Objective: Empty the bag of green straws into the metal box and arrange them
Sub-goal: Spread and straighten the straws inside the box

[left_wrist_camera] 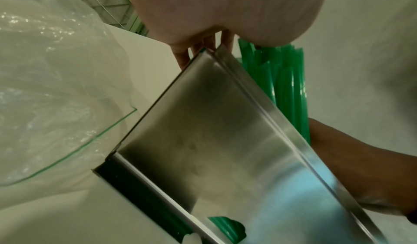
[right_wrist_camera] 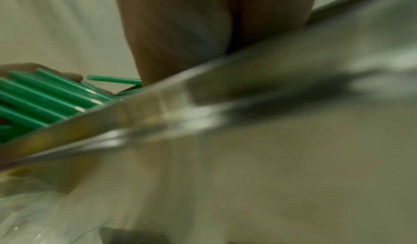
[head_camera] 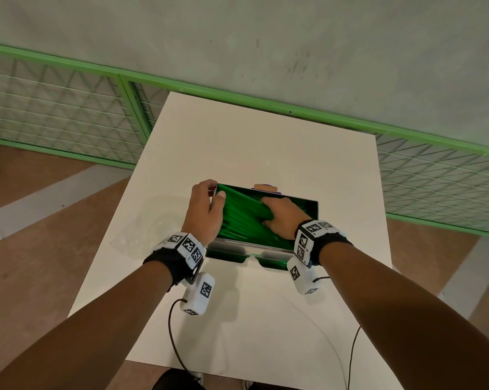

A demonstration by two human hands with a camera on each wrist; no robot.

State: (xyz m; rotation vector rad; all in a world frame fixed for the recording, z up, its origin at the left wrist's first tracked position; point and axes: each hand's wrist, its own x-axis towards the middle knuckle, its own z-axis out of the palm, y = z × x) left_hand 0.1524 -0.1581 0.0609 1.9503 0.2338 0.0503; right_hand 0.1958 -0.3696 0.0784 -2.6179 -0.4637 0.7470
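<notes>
The metal box (head_camera: pixel 297 196) stands mid-table with green straws (head_camera: pixel 237 218) lying slantwise inside. My left hand (head_camera: pixel 213 194) grips the box's far left corner, thumb over the rim and fingers outside; the left wrist view shows those fingers (left_wrist_camera: pixel 203 44) at the edge of the steel wall (left_wrist_camera: pixel 225 141). My right hand (head_camera: pixel 268 212) is inside the box and holds a bundle of straws between thumb and fingers. That bundle (left_wrist_camera: pixel 291 87) rises above the rim. The right wrist view has straws (right_wrist_camera: pixel 33 98) over the blurred box wall (right_wrist_camera: pixel 270 123). The clear bag (head_camera: pixel 142 229) lies flat and empty left of the box.
A small tan and purple object (head_camera: pixel 266 188) sits right behind the box. The white table (head_camera: pixel 266 136) ends close to a green mesh fence (head_camera: pixel 68 108) at the back. Cables (head_camera: pixel 175 347) from the wrist cameras trail over the near table edge.
</notes>
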